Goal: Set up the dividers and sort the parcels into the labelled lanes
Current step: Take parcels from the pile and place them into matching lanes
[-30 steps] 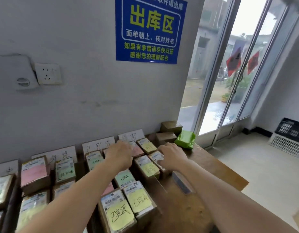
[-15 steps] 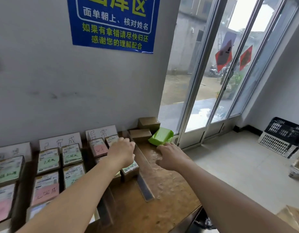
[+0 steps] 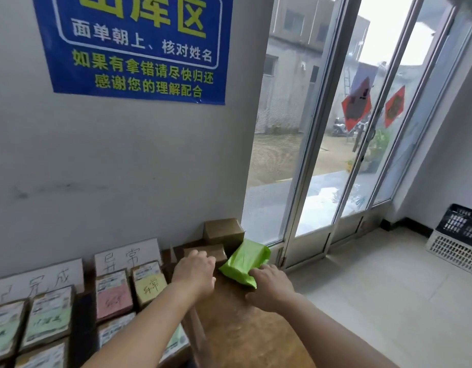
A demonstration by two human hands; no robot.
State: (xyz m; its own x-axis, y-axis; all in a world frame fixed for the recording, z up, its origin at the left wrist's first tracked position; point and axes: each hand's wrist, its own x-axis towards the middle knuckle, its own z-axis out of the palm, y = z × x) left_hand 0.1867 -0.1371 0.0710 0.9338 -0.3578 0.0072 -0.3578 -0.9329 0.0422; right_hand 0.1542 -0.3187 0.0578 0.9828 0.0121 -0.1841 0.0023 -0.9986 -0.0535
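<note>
the green parcel (image 3: 244, 258) lies unsorted at the far end of the surface (image 3: 242, 328), beside two brown boxes (image 3: 224, 231) and apart from the lane labels (image 3: 127, 254); the right hand (image 3: 272, 285) rests loosely spread on its near end, probably to draw it closer; the left hand (image 3: 195, 272) curls at the flatter box (image 3: 216, 252), and whether it grips cannot be told.

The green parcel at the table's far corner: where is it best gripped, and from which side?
Probably the near end of the green parcel, from the right: brown boxes crowd its left and far side, while this end lies free, where the right hand touches it.
</note>
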